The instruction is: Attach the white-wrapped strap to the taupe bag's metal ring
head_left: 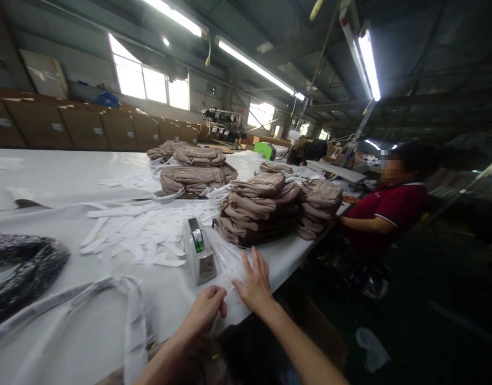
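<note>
Hands are seen at near table edge. Left hand [206, 308] is curled loosely w/ fingertips pinched together, resting on white table [61, 176]; whether anything is gripped can't be told. Right hand [254, 283] is laid flat, fingers spread, nothing grasped, on clear plastic film [230, 262] just right of tape dispenser [198, 249]. Stacked tan bags [258, 211] are piled just beyond the film. White paper strips [137, 230] are scattered left of dispenser. Person in red shirt [390, 211] is seated at far right.
</note>
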{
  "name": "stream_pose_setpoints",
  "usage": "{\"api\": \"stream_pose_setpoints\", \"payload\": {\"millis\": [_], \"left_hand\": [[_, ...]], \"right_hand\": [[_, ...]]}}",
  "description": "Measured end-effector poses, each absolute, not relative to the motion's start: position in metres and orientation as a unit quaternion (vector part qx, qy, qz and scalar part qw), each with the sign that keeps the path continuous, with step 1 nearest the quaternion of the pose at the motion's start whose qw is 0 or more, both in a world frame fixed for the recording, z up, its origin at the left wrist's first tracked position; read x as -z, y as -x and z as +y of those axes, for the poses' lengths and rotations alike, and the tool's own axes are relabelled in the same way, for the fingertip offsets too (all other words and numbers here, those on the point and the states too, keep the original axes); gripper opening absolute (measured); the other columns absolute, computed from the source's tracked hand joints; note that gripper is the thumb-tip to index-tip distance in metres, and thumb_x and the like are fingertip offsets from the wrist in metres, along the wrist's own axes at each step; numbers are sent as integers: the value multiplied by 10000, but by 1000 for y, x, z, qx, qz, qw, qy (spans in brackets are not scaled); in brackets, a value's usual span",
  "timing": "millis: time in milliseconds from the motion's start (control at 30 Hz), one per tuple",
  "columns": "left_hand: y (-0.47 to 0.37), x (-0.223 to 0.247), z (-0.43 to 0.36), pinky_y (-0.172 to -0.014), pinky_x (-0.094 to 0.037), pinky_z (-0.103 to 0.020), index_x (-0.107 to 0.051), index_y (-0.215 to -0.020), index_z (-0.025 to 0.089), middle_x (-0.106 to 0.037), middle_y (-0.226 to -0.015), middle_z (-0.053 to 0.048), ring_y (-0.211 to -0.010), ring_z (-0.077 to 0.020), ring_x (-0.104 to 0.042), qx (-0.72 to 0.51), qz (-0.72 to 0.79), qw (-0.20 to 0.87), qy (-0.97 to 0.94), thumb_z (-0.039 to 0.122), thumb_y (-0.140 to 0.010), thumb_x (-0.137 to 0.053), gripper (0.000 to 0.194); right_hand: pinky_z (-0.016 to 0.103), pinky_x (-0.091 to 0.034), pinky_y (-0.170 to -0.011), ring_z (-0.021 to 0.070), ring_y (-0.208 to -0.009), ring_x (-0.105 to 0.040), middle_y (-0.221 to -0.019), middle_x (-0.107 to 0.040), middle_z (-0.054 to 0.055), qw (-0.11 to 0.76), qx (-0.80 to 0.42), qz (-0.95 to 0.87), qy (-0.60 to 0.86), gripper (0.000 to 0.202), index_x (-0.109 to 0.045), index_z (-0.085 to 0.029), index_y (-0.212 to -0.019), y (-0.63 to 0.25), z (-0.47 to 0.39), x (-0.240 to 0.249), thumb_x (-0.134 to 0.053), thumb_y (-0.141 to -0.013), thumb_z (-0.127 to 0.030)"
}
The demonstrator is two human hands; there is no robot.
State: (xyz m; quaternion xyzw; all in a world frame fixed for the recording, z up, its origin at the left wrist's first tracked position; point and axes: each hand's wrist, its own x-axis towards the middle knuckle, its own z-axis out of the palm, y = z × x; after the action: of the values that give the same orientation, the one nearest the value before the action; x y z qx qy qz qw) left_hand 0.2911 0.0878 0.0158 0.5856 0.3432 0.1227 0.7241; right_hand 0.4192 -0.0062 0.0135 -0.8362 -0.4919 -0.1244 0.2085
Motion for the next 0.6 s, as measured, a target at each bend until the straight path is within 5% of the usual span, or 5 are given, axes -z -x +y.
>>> {"api": "stream_pose_setpoints", "payload": {"millis": [100, 267, 467, 600], "left_hand": [[-285, -20, 89, -383, -119, -174, -540, -556, 140, -377, -288, 83, -315, -44, -250, -108, 322, 711, -616, 278, -655, -547, 170], [-256, -33, 67, -403, -97, -183, -529, -633, 163, -250, -354, 132, -364, -48, -179, -115, 310, 714, -617, 452, -690, -542, 296], [-201, -36, 57, -381, -72, -180, -539, -705, 164, -295, -382, 117, -361, -37, -172, -127, 334, 742, -567, 637, -689, -584, 475], [-144, -39, 64, -353, -114, -165, -543, -744, 179, -459, -445, 84, -334, -24, -199, -202, 374, 746, -513, 618, -669, -632, 454]], "right_hand": [[596, -204, -1030, 361, -1333, -244, -1456, -345, 117, 128, 34, -518, 845, 521, -388, -244, -1365, -433, 34, -1, -519, -874, -355], [557, -131, -1060, 296, -1358, -200, -1458, -348, 92, 118, 12, -526, 842, 430, -361, -224, -1373, -443, 68, 6, -345, -950, -300], [554, -171, -1047, 328, -1357, -197, -1474, -324, 72, 94, -45, -565, 819, 683, -294, -293, -1414, -454, 47, -31, -573, -805, -428], [624, -76, -1040, 356, -1370, -108, -1497, -257, 100, 137, -3, -570, 810, 723, -250, -264, -1436, -447, 4, -65, -571, -789, -238]]}}
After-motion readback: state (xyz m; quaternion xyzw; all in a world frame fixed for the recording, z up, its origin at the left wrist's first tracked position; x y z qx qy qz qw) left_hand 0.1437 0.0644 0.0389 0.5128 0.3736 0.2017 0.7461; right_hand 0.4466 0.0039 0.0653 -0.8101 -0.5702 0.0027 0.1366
